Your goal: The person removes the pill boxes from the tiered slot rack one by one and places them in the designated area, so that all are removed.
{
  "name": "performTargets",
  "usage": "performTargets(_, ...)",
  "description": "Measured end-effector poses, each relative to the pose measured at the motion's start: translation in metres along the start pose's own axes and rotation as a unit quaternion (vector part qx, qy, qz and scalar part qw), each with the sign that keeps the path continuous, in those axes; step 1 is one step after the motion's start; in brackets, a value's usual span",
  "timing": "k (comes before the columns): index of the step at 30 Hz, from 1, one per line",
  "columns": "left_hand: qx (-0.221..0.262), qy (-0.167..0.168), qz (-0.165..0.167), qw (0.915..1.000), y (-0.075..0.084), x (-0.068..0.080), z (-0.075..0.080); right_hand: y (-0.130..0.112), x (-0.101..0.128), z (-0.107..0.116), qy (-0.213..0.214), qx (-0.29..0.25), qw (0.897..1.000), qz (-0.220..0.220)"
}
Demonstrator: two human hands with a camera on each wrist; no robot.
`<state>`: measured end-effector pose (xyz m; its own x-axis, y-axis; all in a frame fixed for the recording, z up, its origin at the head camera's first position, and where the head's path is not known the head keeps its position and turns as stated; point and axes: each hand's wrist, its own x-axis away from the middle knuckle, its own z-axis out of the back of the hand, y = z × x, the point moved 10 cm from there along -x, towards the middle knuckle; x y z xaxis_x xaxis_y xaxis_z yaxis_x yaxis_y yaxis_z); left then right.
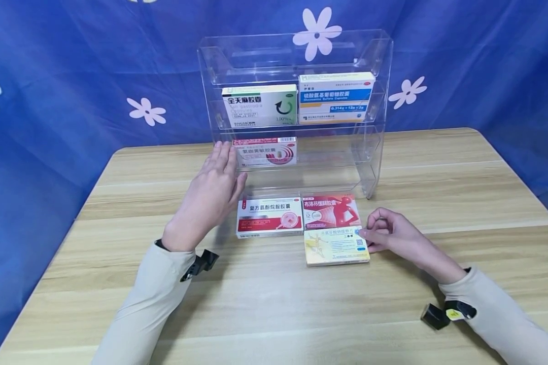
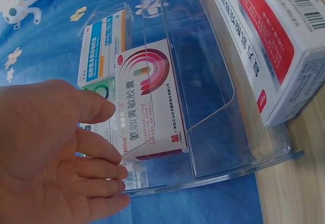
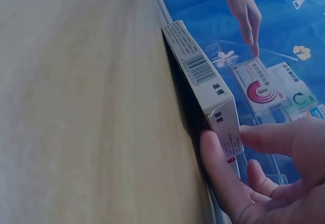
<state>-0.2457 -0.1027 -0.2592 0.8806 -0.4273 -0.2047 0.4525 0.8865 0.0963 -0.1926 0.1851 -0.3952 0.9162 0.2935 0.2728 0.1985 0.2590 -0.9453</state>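
On the lower visible tier of the clear rack stands a red-and-white medicine box (image 1: pixel 267 153). My left hand (image 1: pixel 212 185) is at its left end, fingers straight, fingertips right at the edge; the left wrist view shows the palm and fingers beside this box (image 2: pixel 147 102). My right hand (image 1: pixel 395 235) pinches the right end of a pale yellow medicine box (image 1: pixel 335 248) between thumb and forefinger. In the right wrist view the thumb and finger lie on either side of that box's (image 3: pixel 203 76) end. Its far edge lies against a red medicine box (image 1: pixel 331 211).
The clear plastic rack (image 1: pixel 372 167) stands at the back of the wooden table (image 1: pixel 265 314). Its upper tier holds a green-and-white box (image 1: pixel 260 106) and a blue-and-white box (image 1: pixel 335 99). Another red-and-white box (image 1: pixel 270 217) lies before the rack. A blue flowered cloth (image 1: pixel 96 76) hangs behind.
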Motion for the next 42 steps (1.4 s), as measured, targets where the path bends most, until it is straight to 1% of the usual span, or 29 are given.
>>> performTargets(6,-0.003,-0.001,0.001,1.0,-0.001,0.0,-0.001,-0.007,0.003,-0.003,0.0,-0.003,1.0,0.012)
performTargets(8,-0.003,-0.003,0.003,1.0,-0.002,0.0,-0.002,-0.009,0.004,-0.004,0.0,0.006,1.0,0.018)
performTargets(9,-0.002,-0.004,0.004,1.0,-0.002,0.001,-0.001,-0.011,0.005,-0.004,0.004,0.021,1.0,0.023)
performTargets(10,-0.002,-0.004,0.003,1.0,-0.002,0.001,-0.001,-0.013,0.006,-0.004,0.01,0.047,0.998,0.034)
performTargets(11,-0.002,-0.004,0.003,1.0,-0.001,0.001,-0.001,-0.017,0.008,-0.003,0.019,0.083,0.995,0.05)
performTargets(12,-0.002,-0.005,0.003,1.0,-0.001,0.001,-0.001,-0.021,0.009,-0.003,0.029,0.122,0.99,0.068)
performTargets(13,-0.001,-0.006,0.003,1.0,-0.001,0.001,-0.002,-0.026,0.011,-0.004,0.041,0.166,0.981,0.088)
performTargets(14,-0.002,-0.007,0.003,1.0,-0.001,0.0,-0.001,-0.031,0.013,-0.006,0.053,0.21,0.97,0.112)
performTargets(15,-0.002,-0.007,0.004,1.0,-0.001,0.0,-0.001,-0.037,0.016,-0.008,0.066,0.25,0.956,0.135)
performTargets(17,-0.003,-0.008,0.005,0.9999,-0.002,0.0,-0.001,-0.048,0.021,-0.015,0.082,0.322,0.926,0.178)
performTargets(19,-0.004,-0.009,0.006,0.9999,-0.002,0.0,-0.002,-0.056,0.025,-0.025,0.085,0.374,0.9,0.208)
performTargets(22,-0.004,-0.005,0.005,1.0,-0.002,0.0,-0.001,-0.062,0.027,-0.037,0.083,0.437,0.866,0.228)
performTargets(24,-0.003,-0.003,0.004,1.0,-0.002,0.001,-0.001,-0.063,0.027,-0.042,0.079,0.46,0.854,0.232)
performTargets(28,0.0,-0.004,0.004,1.0,-0.001,0.001,-0.002,-0.064,0.028,-0.048,0.071,0.476,0.845,0.234)
performTargets(32,0.001,0.002,0.002,1.0,-0.001,-0.001,-0.001,-0.064,0.029,-0.05,0.073,0.482,0.841,0.236)
performTargets(35,0.003,0.008,0.0,1.0,0.0,-0.001,0.001,-0.065,0.03,-0.051,0.074,0.482,0.84,0.237)
performTargets(42,0.007,0.002,0.003,1.0,0.0,0.0,-0.001,-0.066,0.031,-0.055,0.074,0.484,0.84,0.235)
